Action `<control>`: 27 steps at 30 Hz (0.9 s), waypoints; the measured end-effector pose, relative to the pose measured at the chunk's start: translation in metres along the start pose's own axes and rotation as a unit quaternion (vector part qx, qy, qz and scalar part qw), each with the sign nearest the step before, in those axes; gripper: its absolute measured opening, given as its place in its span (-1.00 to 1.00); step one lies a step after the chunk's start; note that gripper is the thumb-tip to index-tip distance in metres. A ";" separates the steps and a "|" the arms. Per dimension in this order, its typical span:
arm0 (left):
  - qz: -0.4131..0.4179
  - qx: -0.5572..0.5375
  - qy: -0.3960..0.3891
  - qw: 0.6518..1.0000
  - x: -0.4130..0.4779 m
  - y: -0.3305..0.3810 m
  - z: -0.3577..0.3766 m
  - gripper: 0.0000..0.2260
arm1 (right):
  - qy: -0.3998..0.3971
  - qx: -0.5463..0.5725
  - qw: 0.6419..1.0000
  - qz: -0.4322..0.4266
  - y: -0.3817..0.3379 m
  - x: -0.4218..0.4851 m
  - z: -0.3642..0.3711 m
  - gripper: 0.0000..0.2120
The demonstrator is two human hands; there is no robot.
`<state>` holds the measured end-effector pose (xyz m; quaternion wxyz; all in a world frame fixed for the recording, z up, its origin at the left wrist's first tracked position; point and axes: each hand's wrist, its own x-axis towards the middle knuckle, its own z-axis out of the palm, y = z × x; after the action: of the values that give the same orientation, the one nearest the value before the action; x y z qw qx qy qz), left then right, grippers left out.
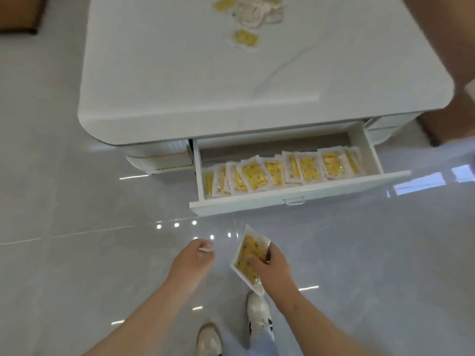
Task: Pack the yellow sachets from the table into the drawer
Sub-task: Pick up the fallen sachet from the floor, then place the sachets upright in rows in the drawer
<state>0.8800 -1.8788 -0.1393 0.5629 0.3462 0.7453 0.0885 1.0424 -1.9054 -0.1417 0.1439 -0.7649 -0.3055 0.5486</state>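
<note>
Above the glossy grey floor [77, 253], just short of the open drawer [334, 187], my right grip [274, 265] is closed on one yellow sachet [247, 254]. The fingers curl over its printed face and its right edge. The packet hangs tilted in the air, with one corner pointing toward the drawer front and the opposite corner down toward my shoes [258, 314]. My left grip [192, 258] hovers just beside it at about the same height, apart from the packet. Its fingers are loosely curled and relaxed, with nothing in them that I can make out. The drawer is pulled out from under the white counter [180, 86]. Inside it a row of yellow sachets [305, 169] leans, overlapping, against the front wall and spans almost the full width. The strip behind the row shows the bare drawer bottom. A small handle [294, 201] sits on the drawer front. On the far part of the counter lies a loose pile of sachets [253, 14], blurred at that distance. A single sachet [245, 38] lies flat just nearer to me than the pile.
</note>
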 end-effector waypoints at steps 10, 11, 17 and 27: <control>-0.030 -0.011 0.035 0.999 0.057 0.115 -0.018 -0.92 | -0.052 0.108 0.980 0.159 -0.114 0.112 -0.063 -0.68; -0.035 -0.002 0.020 0.999 0.061 0.125 -0.017 -0.91 | -0.087 0.083 0.972 0.201 -0.118 0.111 -0.069 -0.70; -0.033 0.012 -0.005 0.999 0.074 0.184 -0.043 -0.89 | -0.102 0.033 0.974 0.200 -0.155 0.117 -0.067 -0.77; 0.049 -0.049 0.038 0.997 0.124 0.261 -0.216 -0.86 | -0.062 0.107 0.992 0.023 -0.366 0.126 0.020 -0.93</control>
<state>0.7788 -1.5525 -0.0236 0.5457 0.3504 0.7429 0.1658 0.9371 -1.5463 -0.0401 0.1928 -0.7163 -0.2358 0.6278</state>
